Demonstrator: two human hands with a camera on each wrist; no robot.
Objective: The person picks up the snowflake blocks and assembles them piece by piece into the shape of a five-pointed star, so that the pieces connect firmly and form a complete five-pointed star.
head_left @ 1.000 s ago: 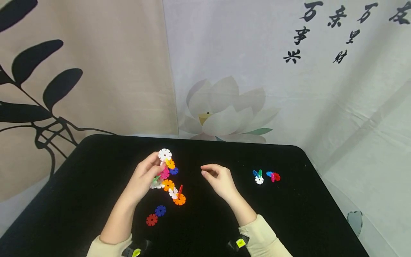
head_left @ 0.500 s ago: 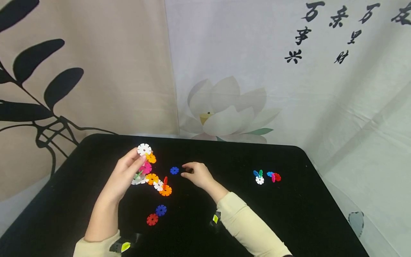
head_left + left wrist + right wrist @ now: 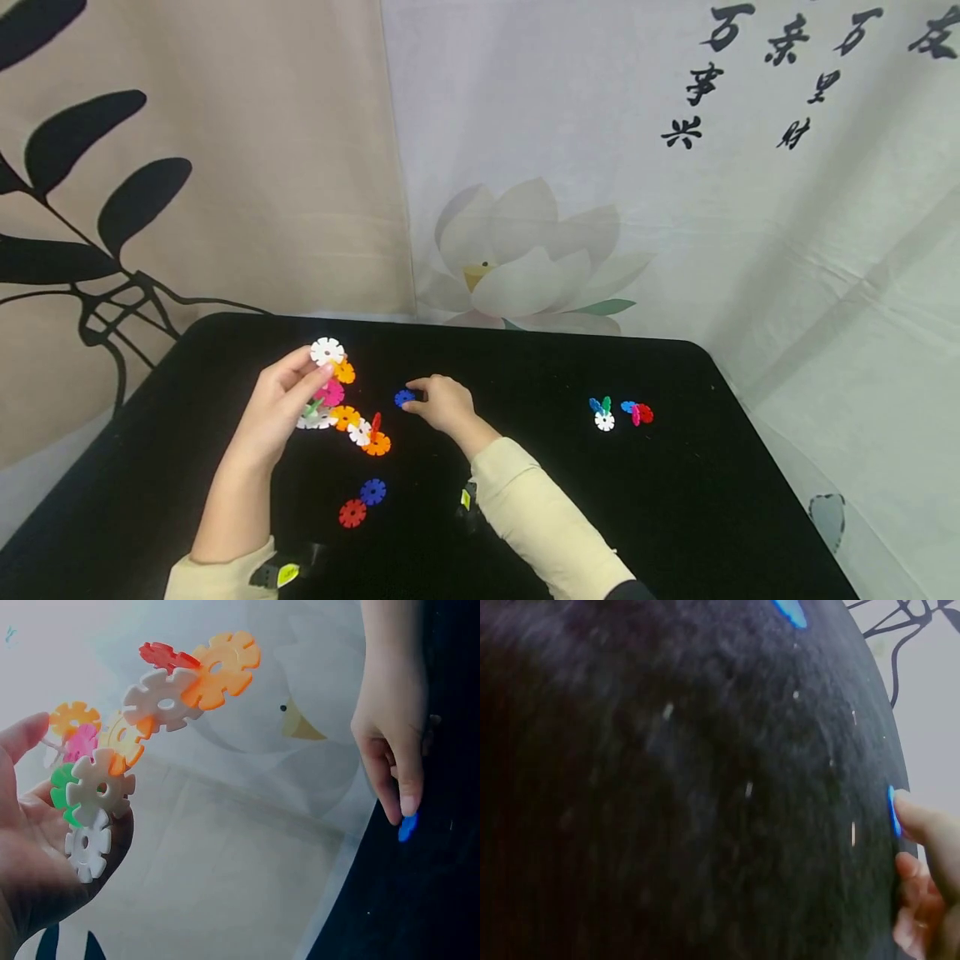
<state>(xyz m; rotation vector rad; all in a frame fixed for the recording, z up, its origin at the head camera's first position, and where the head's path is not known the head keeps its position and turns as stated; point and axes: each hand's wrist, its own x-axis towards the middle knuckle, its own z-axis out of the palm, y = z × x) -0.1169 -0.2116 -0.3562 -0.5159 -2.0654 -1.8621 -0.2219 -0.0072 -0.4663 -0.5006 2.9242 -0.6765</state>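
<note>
My left hand (image 3: 279,410) holds up a chain of joined plastic snowflake discs. In the left wrist view the chain has a white disc (image 3: 101,787), an orange disc (image 3: 222,670), a red disc (image 3: 168,657), a pink disc (image 3: 81,742) and a green disc (image 3: 63,785), among others. My right hand (image 3: 447,408) is at a blue snowflake disc (image 3: 404,398) on the table, right of the chain. Thumb and fingertips pinch its edge, also visible in the left wrist view as a small blue edge (image 3: 407,827). The palm hides part of the chain.
On the black table (image 3: 525,517), a second blue disc (image 3: 372,492) touches a red disc (image 3: 352,513) nearer the front. Two small joined clusters lie to the right: one with a white disc (image 3: 604,422), one with a red disc (image 3: 645,413). A printed curtain (image 3: 525,125) hangs behind.
My left hand has moved left with the disc chain. My right hand has travelled left to the blue disc and now pinches it; half a second ago it was just short of it.
</note>
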